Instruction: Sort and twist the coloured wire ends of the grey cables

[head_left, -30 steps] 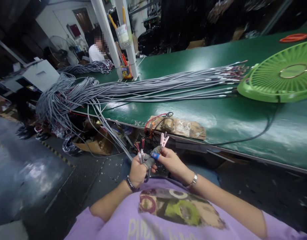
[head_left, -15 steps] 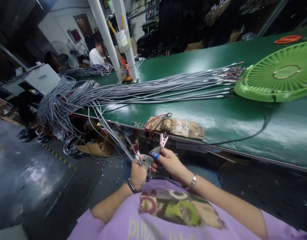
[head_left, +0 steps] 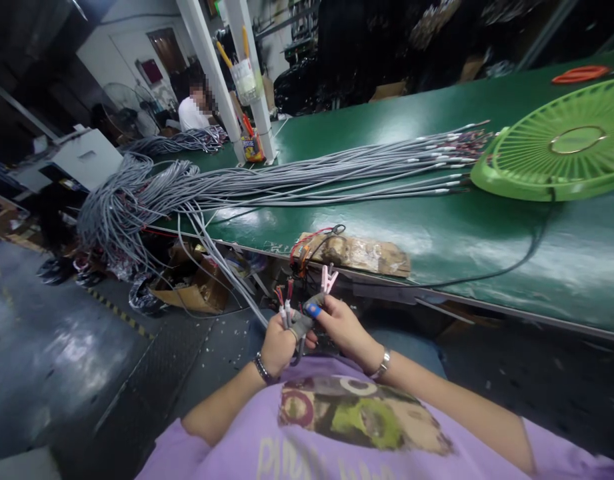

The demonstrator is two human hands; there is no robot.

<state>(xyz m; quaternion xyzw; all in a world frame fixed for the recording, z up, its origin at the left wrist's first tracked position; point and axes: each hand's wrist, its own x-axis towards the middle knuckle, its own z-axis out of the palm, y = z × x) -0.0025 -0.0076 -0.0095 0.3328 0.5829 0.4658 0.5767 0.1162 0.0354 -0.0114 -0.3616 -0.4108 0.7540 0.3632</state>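
Note:
My left hand (head_left: 278, 347) is closed in a fist around the ends of grey cables (head_left: 285, 308), whose stripped coloured wire tips stick up above my fingers. My right hand (head_left: 341, 325) pinches a small pink clip tool (head_left: 328, 280) right beside those tips; a blue wrap covers one fingertip (head_left: 313, 310). Both hands are held close together in front of my chest, just below the table edge. The held cables run up and left to a large bundle of grey cables (head_left: 297, 180) lying across the green table (head_left: 437, 233).
A green fan (head_left: 557, 147) lies flat at the right, its black cord trailing over the table. A taped brown block with red and black wires (head_left: 354, 253) sits at the table edge. Another person (head_left: 194, 107) sits far left behind white posts (head_left: 211, 73). Boxes and scraps lie on the floor.
My hands stay together near the table edge; the cable tips in my left hand shifted slightly right, closer to the pink clip tool. Nothing was let go.

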